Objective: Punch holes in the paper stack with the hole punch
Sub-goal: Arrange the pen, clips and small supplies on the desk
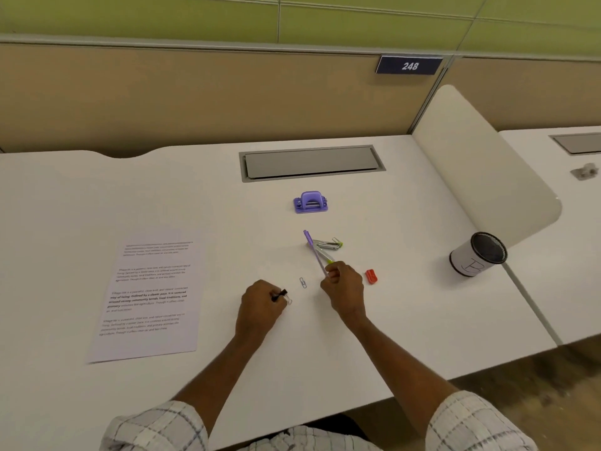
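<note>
While both hands sit mid-desk, neither touches the task's things. Left hand (261, 302) is closed on a small black clip, a clear one just beside the fingers. Right hand (341, 284) pinches the near end of a purple pen (313, 252), which crosses a silver stapler (327, 245). Hole punch (310, 202) stands upright and untouched, farther back near the cable hatch (312, 162). Paper stack (148, 296) lies flat, well to the left. Loose paperclip (302, 282) lies between the hands; red sharpener (371, 276) to the right. Judged: clearing clutter, punching not begun. Next: drop pen and clip, bring punch and paper edge together.
</note>
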Motion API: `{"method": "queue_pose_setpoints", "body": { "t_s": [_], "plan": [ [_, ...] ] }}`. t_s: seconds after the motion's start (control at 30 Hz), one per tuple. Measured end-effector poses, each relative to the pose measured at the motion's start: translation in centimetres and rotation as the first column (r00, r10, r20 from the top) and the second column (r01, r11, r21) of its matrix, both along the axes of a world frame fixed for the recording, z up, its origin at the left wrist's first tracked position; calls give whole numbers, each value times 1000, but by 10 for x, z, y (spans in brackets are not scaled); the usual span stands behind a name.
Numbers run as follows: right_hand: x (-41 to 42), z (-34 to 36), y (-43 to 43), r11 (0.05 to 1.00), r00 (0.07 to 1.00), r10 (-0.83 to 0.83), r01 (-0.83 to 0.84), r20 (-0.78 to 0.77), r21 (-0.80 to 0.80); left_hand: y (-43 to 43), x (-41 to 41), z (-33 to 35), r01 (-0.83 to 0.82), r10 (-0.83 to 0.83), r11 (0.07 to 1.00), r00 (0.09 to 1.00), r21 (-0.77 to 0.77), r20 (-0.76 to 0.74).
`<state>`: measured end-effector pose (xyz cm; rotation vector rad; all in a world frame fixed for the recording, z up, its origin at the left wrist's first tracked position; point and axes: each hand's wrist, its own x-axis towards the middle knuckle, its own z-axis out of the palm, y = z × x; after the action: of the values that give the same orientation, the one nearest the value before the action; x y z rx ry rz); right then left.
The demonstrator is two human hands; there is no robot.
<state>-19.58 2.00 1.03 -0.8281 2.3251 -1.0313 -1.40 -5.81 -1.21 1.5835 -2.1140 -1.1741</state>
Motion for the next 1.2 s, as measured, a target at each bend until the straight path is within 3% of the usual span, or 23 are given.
{"method": "queue_pose_setpoints", "body": {
  "t_s": [0.17, 0.27, 0.33, 0.57, 0.8, 1.2],
  "plan": [
    [-43, 17, 4, 985, 985, -159, 163, 62, -61, -6, -27, 11, -295, 368, 908, 900, 296, -232],
    [-83, 26, 6, 967, 966, -246, 250, 73, -53, -13, -61, 24, -323, 482, 838, 817, 440, -317],
    [-113, 31, 7, 956, 956, -285, 289, 67, -48, -18, -90, 34, -297, 477, 837, 807, 460, -348],
    [-221, 38, -7, 935, 935, -353, 354, 47, -13, -34, -220, 54, -260, 392, 895, 846, 362, -361],
    [-309, 32, -41, 948, 949, -315, 314, 5, 42, -52, -338, 56, -218, 300, 941, 891, 259, -341],
    [-399, 16, -85, 943, 965, -245, 259, -92, 210, -93, -447, 28, -64, 68, 998, 982, 26, -175]
  ]
}}
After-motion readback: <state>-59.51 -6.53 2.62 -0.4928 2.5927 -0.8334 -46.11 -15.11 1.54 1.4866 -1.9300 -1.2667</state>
